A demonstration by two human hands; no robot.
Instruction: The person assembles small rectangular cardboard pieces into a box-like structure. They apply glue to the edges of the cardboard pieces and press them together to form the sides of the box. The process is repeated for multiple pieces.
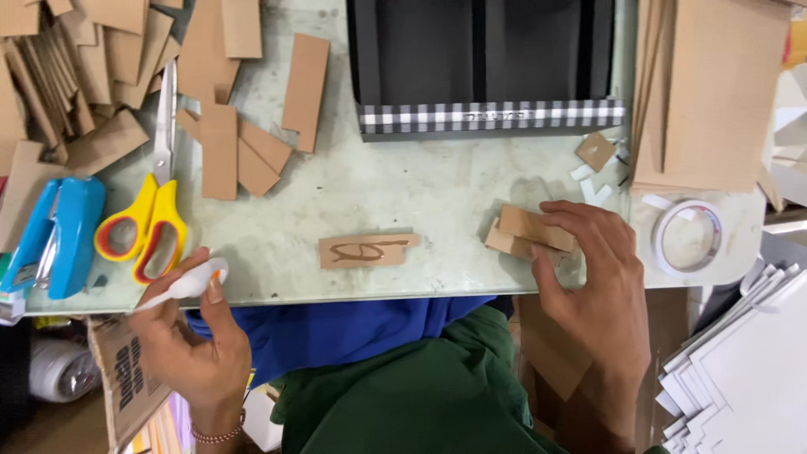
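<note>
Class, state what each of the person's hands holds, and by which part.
The left hand grips a white squeeze tube around its body. The right hand presses its fingers on stacked brown cardboard strips.

Left hand (189, 340): positioned at the lower left, palm toward the camera, fingers curled closed, thumb (220, 313) extended upward. Wrist enters from the bottom edge. Right hand (601, 282): palm down, fingers (580, 220) extended leftward and slightly spread, forearm entering from the lower right.
</note>
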